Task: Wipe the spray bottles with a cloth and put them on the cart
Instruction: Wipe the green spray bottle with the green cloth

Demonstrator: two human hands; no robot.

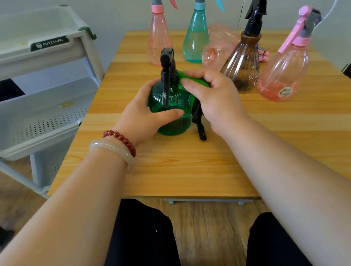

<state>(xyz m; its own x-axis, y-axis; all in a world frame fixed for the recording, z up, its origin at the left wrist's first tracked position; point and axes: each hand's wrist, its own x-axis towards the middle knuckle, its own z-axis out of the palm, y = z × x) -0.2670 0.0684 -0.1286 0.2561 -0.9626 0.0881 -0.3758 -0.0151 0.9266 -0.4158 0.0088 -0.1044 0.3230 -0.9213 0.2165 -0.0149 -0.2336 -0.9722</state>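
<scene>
Green spray bottle (173,124), round body w/ black trigger head, stands upright on the wooden surface (186,165), near its left-middle part, just in front of the person. Left hand (144,112) grips the bottle from its left side, thumb and fingers curled round the body. Right hand (214,97) is closed on a black cloth (198,118) and presses it against the right side of the bottle; one end of the cloth hangs down to the surface. Behind, at the far side, stand a tall pink bottle (158,37) and a teal bottle (195,36), close together. To the right of them a pink bottle w/o visible head (218,46) lies on its side, then a brown bottle (243,61) w/ black head, and a round pink bottle (283,71) near the right edge. Left wrist has a red bead bracelet (123,140) and a pale bangle (113,149). White cart (33,135) w/ tray shelves stands just beside the surface, on the left.
</scene>
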